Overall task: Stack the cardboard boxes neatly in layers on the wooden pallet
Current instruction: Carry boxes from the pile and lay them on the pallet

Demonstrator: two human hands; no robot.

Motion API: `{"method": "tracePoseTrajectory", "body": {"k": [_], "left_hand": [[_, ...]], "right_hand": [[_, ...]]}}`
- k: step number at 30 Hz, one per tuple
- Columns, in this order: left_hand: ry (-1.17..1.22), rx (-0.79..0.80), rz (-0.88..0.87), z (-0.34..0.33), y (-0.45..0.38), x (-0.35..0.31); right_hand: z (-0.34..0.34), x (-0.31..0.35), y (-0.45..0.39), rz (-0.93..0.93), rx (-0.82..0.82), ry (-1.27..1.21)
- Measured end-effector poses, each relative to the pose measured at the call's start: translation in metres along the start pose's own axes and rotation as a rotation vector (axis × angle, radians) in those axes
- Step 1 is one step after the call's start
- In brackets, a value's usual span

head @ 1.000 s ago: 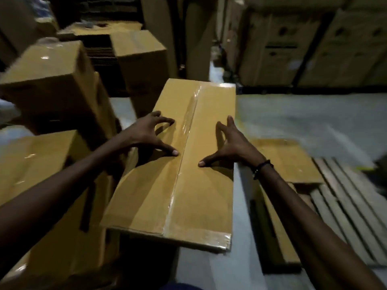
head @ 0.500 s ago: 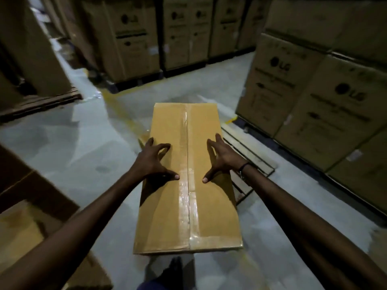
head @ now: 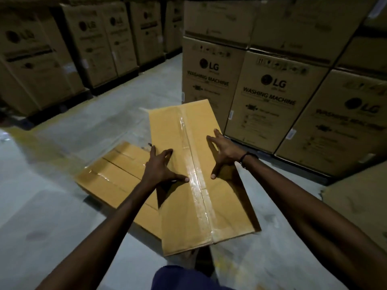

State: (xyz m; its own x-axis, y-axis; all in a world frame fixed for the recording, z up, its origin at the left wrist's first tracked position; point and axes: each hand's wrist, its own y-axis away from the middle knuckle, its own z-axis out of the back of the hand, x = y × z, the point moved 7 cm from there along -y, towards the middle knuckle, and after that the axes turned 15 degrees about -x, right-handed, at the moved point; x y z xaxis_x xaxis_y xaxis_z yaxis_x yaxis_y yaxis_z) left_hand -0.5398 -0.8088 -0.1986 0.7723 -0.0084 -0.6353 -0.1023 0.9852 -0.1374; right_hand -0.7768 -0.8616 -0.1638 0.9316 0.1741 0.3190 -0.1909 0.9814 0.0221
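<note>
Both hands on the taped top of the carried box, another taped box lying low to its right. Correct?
Not quite: the head view shows the other taped box lying low to the left of the carried box, not the right. The left hand and right hand are both on its taped top.

The scene is dim, with a cool grey cast on the concrete floor (head: 62, 206) and deep darkness along the top edge and corners. Light falls from above, slightly ahead: the clear tape (head: 195, 174) on the held box (head: 188, 206) shows a pale glare streak, and both hands (head: 159, 168) throw soft shadows onto the cardboard. Printed cartons (head: 270, 97) at right read fairly sharp; those at far left blur. Wide-angle distortion bends the edges outward.
</note>
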Motion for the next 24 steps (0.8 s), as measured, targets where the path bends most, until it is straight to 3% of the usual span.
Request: {"method": "tracePoseTrajectory", "body": {"k": [11,24], "left_hand": [[-0.006,-0.017,-0.013,-0.063,-0.090,-0.020],[-0.046,-0.152,0.332,-0.187,-0.153,-0.033]], "right_hand": [[-0.002,-0.058,-0.097,-0.041,-0.008,-0.032],[-0.048,-0.166,-0.243,0.239,0.191,-0.034]]}}
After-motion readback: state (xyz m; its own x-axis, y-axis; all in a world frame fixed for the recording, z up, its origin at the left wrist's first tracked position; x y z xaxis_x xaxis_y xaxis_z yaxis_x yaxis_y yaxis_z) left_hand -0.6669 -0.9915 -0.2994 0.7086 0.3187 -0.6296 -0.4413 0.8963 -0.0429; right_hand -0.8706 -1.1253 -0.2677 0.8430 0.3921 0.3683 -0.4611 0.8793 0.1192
